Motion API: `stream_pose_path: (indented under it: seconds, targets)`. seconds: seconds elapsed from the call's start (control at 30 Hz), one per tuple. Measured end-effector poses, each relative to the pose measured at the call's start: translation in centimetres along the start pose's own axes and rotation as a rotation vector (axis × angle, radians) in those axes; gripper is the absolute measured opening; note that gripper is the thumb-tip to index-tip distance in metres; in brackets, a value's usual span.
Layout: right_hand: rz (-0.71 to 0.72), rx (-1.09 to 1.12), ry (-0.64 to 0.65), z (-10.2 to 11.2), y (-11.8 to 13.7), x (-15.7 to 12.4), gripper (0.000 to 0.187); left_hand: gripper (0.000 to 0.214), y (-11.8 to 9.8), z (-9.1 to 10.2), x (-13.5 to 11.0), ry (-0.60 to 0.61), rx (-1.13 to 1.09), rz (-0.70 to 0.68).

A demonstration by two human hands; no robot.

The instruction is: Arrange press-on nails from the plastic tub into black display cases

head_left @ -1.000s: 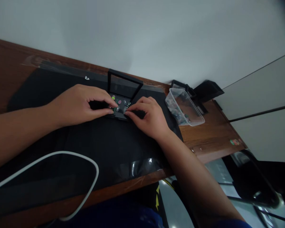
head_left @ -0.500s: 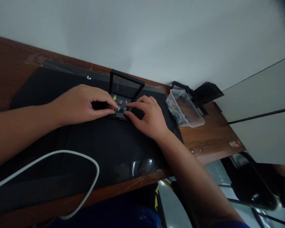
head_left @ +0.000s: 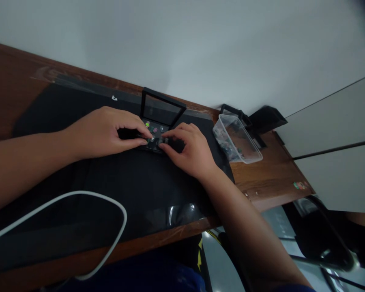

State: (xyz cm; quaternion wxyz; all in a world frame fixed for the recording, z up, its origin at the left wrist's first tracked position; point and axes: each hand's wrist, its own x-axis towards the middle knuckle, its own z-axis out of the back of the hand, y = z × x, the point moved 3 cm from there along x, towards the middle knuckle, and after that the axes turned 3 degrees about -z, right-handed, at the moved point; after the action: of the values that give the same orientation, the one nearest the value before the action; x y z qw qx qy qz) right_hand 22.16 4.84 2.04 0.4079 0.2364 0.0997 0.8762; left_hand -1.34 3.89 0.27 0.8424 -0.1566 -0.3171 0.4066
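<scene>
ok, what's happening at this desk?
A person works with both bare hands on a small black case, lid open, on a black mat on a wooden desk. The left hand and right hand pinch at its base, among small coloured round pieces; whether either grip holds one is too small to tell. A clear plastic container sits to the right.

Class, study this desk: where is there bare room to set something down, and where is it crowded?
Free: the mat between the cable and the right hand; its far-left corner beyond the left hand; bare desk nearside of the tub. Crowded: around the case, where both hands meet, and behind the tub.
</scene>
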Motion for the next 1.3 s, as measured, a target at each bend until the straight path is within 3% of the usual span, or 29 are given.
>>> stream_pose_path:
  seconds: [0.23,0.5,0.8,1.3]
  targets:
    - [0.014,0.171,-0.029,0.43,0.03,-0.11,0.003,0.036,-0.15,0.05,0.05,0.005,0.013,0.010]
    - [-0.066,0.360,-0.042,0.53,-0.79,0.08,0.010,0.038,-0.47,0.20,-0.10,-0.015,0.028,-0.001]
    - [0.056,0.119,0.041,0.29,-0.17,0.28,0.014,0.037,-0.20,0.06,0.00,-0.026,-0.011,0.033]
    - [-0.049,0.061,-0.043,0.58,-0.20,0.33,0.008,0.039,-0.33,0.11,0.04,0.026,0.019,0.038]
